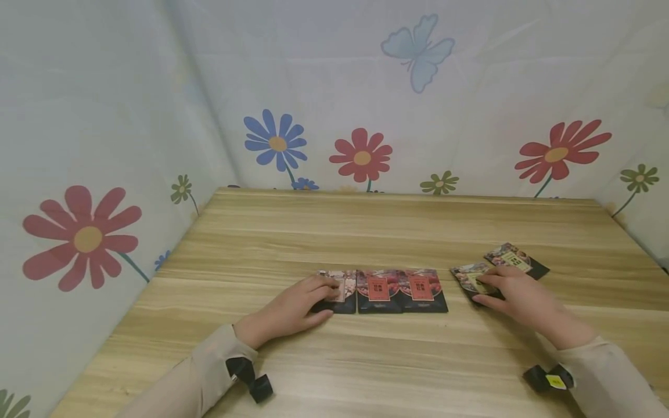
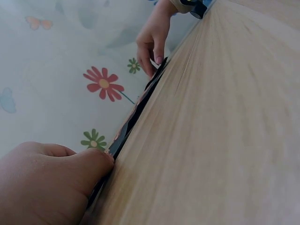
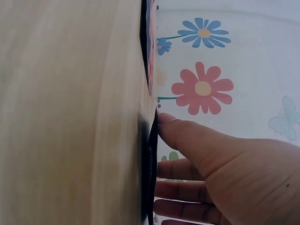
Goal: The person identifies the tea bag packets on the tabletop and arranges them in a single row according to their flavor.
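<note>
- White cloth behind and beside the table, from ten o'clock round to two, printed with flowers and a pale blue butterfly near twelve.
- Wood-grain table, its far edge at twelve o'clock.
- Left sleeve, beige, reaching in from eight o'clock; right sleeve, the same colour, from four.
- Left hand at nine o'clock: fingers relaxed across the pale-patterned packet, thumb at its near edge.
- Right hand at three o'clock: thumb and fingers pinch the near green-labelled packet, thumb on its near edge.
- Five dark packets. The pale-patterned packet lies under the left hand; at its three o'clock come the first red-labelled packet and the second red-labelled packet, side by side in a row. Just beyond, towards three, is the near green-labelled packet, tilted askew; at its two o'clock lies the far green-labelled packet, also askew.
- Small black left wrist device at seven o'clock; black right wrist device, bearing a yellow tag, at four.
</note>
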